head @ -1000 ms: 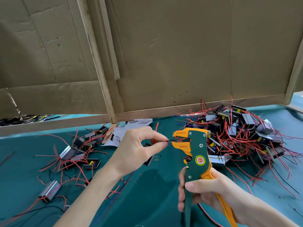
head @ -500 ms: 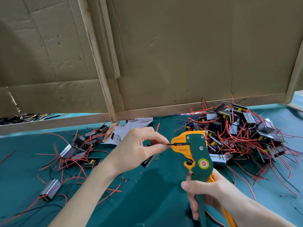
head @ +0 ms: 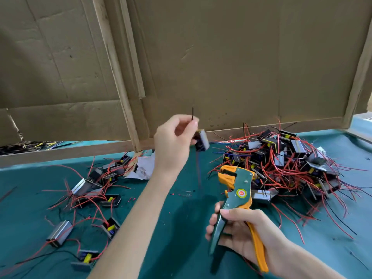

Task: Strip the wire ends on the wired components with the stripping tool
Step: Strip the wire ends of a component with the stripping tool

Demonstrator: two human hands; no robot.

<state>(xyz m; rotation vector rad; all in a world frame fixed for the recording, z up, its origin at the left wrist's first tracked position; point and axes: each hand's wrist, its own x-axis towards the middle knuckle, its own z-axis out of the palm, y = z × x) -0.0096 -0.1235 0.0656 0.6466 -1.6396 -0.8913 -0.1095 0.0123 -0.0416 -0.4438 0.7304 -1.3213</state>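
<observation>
Left hand [head: 173, 141] raised, fingertips pinched on a thin black wire [head: 192, 113] whose end stands upright; its component [head: 202, 140] dangles just beside the fingers. Right hand [head: 241, 230] wrapped around the handles of the stripping tool [head: 236, 190], its jaws apart and empty (wire well clear of them). Risks: the dangling component may swing and snag the big pile [head: 281, 164] of red-wired parts on the right; a smaller pile [head: 96, 184] lies left on the green table [head: 181, 228]

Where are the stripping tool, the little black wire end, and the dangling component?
stripping tool [head: 240, 186], head view, green body.
black wire end [head: 192, 113], head view, mid-length.
dangling component [head: 203, 140], head view, metal side.
</observation>
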